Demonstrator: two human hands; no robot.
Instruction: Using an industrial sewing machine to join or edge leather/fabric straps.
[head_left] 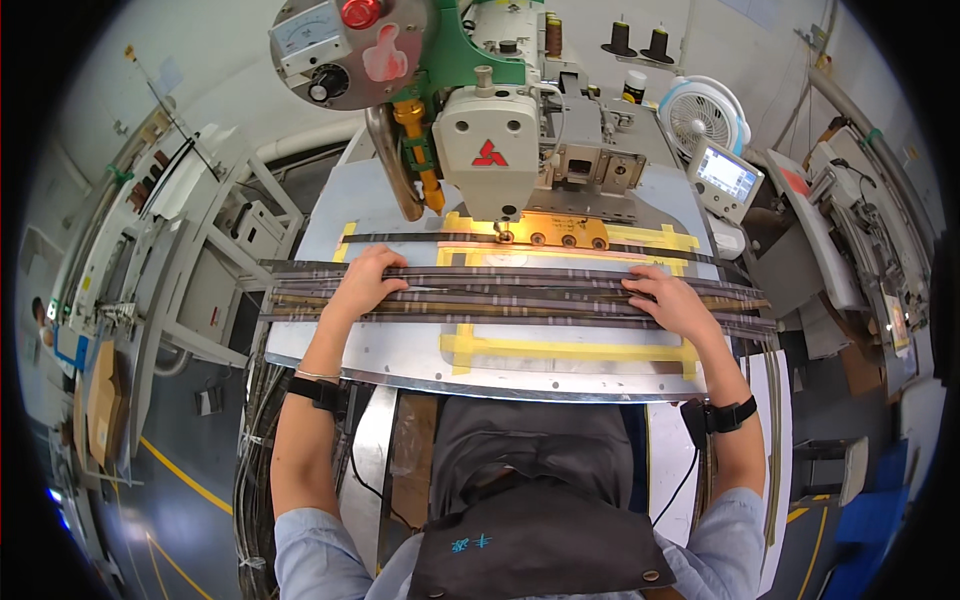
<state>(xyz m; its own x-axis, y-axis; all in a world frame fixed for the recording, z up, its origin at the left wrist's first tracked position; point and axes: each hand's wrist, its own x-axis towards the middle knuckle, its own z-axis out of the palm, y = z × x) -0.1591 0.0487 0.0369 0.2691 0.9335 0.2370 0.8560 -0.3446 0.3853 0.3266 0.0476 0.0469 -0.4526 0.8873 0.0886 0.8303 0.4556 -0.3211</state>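
Sewing-mach. head (487, 150) blocking rear ctr., orange clamp plate (555, 231) crowding beneath. Dark strips (515, 297) lying low, leaving room above betw. L hand (370, 281) & R hand (672, 302). Front tabletop (385, 352) offering passage over yellow tape (570, 348).

A: Where are we looking from?
B: Head-worn, left lens of a side-by-side fisheye pair, and it's on the near side of the sewing machine (485, 140), pitched down and forward!
A: How near?
B: Close! In front of the machine lies the counter (400, 346), left hand (366, 284) and right hand (670, 302) both well in range; farther out from the machine, the apron (545, 555) sits directly below us.
A: And how wide?
B: Hugely: floor (172, 505) shows either side of the machine, straight edges bowing toward a dark, rounded rim.
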